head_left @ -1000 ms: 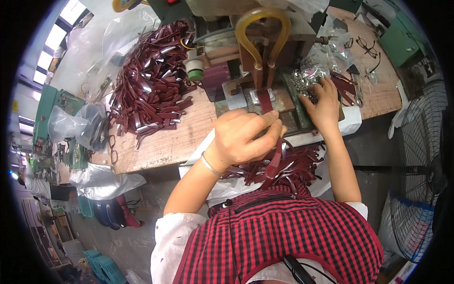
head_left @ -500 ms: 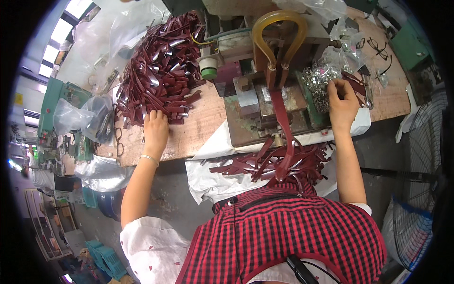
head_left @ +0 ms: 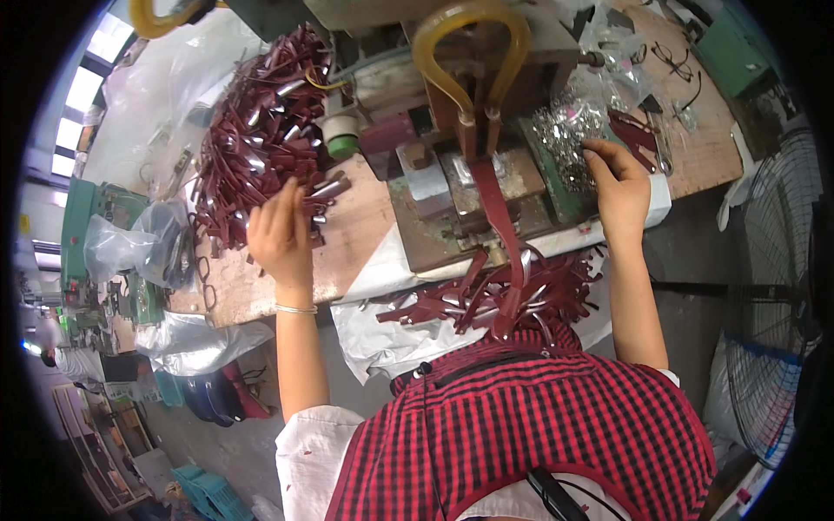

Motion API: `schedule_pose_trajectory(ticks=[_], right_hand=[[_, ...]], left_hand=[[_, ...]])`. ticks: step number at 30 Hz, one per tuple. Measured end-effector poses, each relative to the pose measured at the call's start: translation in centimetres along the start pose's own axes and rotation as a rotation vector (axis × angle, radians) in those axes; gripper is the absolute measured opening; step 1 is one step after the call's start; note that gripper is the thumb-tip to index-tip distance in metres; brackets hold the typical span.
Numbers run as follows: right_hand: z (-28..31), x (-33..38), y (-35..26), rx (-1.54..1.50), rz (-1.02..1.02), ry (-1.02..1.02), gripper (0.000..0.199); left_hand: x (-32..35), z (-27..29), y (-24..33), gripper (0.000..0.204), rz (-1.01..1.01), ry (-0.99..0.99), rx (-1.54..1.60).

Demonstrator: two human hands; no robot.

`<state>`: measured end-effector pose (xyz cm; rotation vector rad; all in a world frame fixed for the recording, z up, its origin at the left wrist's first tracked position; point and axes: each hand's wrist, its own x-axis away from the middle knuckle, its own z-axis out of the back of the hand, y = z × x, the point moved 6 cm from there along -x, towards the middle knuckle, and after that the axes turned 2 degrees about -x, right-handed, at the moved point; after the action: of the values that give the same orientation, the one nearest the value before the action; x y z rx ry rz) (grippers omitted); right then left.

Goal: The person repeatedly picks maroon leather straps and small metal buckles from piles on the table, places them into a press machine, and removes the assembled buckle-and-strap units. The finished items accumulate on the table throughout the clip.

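The heap of dark red straps (head_left: 261,139) lies on the left part of the wooden bench (head_left: 347,252), just ahead of the left hand (head_left: 280,233). The fingers (head_left: 292,201) are bent and pinch the near end of one strap; its long axis runs away toward the heap. The right hand (head_left: 618,189) is well apart, its fingertips together in a pile of small shiny metal clips (head_left: 569,135). One strap (head_left: 499,217) hangs from the press (head_left: 473,113) down to glossy finished straps (head_left: 495,300) on the lap.
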<state>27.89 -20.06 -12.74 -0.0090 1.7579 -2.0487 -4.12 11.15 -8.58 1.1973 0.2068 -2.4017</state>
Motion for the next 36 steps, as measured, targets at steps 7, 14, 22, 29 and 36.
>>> schedule_pose_trajectory(ticks=[7, 14, 22, 29, 36], right_hand=[[-5.0, 1.2, -10.1, -0.118, 0.206, -0.253, 0.018], [-9.0, 2.3, -8.8, -0.444, -0.006, -0.299, 0.036], [-9.8, 2.8, -12.0, -0.568, -0.141, -0.449, 0.050], [-4.0, 3.1, -12.5, -0.004, 0.275, -0.397, 0.048], [0.3, 0.3, -1.0, 0.803, 0.483, 0.001, 0.019]], left_hand=[[1.1, -6.0, 1.3, 0.019, 0.697, -0.155, 0.787], [7.0, -8.1, -0.6, 0.024, 0.910, -0.300, 1.221], [5.7, -5.2, -0.6, 0.019, 0.905, -0.009, 0.923], [-3.4, 6.0, 15.7, 0.021, -0.263, -0.009, 0.639], [-3.6, 4.6, 20.1, 0.031, -0.388, -0.052, 0.709]])
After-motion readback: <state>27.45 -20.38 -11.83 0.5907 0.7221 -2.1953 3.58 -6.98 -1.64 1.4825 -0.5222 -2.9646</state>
